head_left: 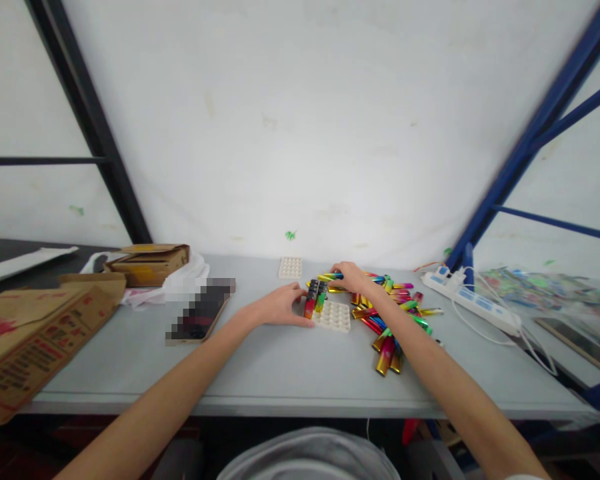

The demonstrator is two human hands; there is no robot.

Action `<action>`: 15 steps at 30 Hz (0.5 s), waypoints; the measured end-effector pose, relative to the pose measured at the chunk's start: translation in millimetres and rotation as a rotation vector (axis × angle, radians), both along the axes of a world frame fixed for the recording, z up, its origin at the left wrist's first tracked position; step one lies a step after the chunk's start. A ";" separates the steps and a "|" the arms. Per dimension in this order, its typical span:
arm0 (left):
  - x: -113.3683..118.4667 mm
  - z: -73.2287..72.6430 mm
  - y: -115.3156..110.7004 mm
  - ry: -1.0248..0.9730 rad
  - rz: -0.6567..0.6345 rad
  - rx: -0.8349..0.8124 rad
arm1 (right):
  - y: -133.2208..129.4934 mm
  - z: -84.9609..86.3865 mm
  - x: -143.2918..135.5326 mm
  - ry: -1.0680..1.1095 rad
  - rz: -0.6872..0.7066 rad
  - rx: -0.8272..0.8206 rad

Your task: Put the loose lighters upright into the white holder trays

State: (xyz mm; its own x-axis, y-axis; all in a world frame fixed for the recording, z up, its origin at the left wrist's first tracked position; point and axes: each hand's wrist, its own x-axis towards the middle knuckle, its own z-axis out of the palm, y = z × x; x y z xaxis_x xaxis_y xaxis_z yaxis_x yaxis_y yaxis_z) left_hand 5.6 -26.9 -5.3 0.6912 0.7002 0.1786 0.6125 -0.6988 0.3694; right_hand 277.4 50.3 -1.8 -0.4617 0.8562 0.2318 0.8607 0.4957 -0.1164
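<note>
Tray (pixel 334 316) of white sockets sits mid-surface; my left hand (pixel 280 305) steadies its 9 o'clock edge, fingers flat and holding nothing. My right hand (pixel 350 275) pinches one lighter (pixel 331 276) at 12 o'clock. I judge seating it upright beside the standing lighters (pixel 315 297) works best.

Two bare forearms, left hand (pixel 279 308) and right hand (pixel 351 275) ungloved, no sleeves, no rings visible, grey garment below the arms

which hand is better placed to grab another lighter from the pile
Right. The right hand already rests on the lighter pile, while the left hand sits at the white tray.
</note>
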 end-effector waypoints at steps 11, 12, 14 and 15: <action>-1.0 1.4 -0.5 0.004 0.007 0.003 | -12.3 4.7 7.9 0.003 -0.125 -0.029; -1.0 1.3 -0.4 0.006 0.007 0.007 | -12.7 6.4 7.8 0.030 -0.151 -0.041; -1.0 1.3 -0.3 0.004 0.001 0.014 | -13.8 11.7 8.7 0.068 -0.185 -0.046; -0.9 1.3 -0.4 0.002 -0.003 0.016 | -15.0 15.3 9.6 0.083 -0.187 -0.045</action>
